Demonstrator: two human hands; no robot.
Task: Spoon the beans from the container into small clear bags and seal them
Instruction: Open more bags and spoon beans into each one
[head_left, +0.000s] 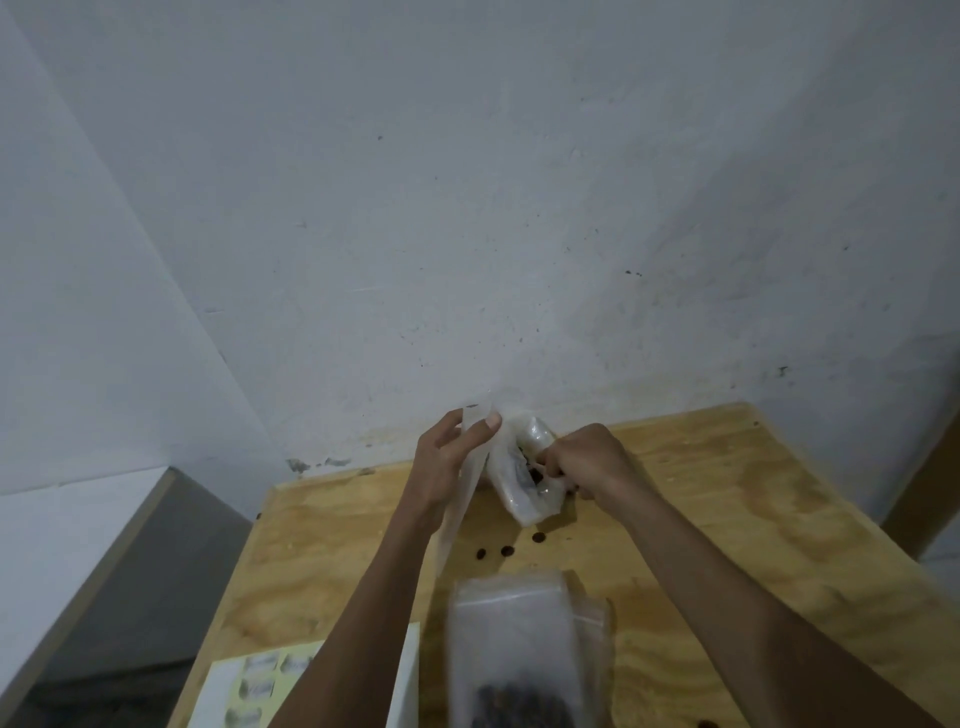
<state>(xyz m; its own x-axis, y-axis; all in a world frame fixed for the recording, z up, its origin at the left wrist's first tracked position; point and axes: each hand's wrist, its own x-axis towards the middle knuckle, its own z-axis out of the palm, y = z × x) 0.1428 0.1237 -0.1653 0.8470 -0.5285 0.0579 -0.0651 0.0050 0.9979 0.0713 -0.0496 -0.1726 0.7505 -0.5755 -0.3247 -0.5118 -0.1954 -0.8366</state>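
My left hand (452, 452) pinches the top of a small clear bag (460, 514), which hangs down limp along my wrist. Just to its right a clear plastic container (530, 499) lies tilted on the wooden table (727, 519), with a few dark beans visible at its mouth. My right hand (587, 457) is closed in a fist at that mouth, around what looks like a spoon (521, 474). Only a greyish part of the spoon shows inside the container.
A clear bag with dark beans in its bottom (514, 654) lies in the foreground, blurred. A sheet of labels (249, 686) sits at the lower left. Three loose beans (506, 551) lie on the table. A white wall stands right behind the table, and the table's left edge drops to the floor.
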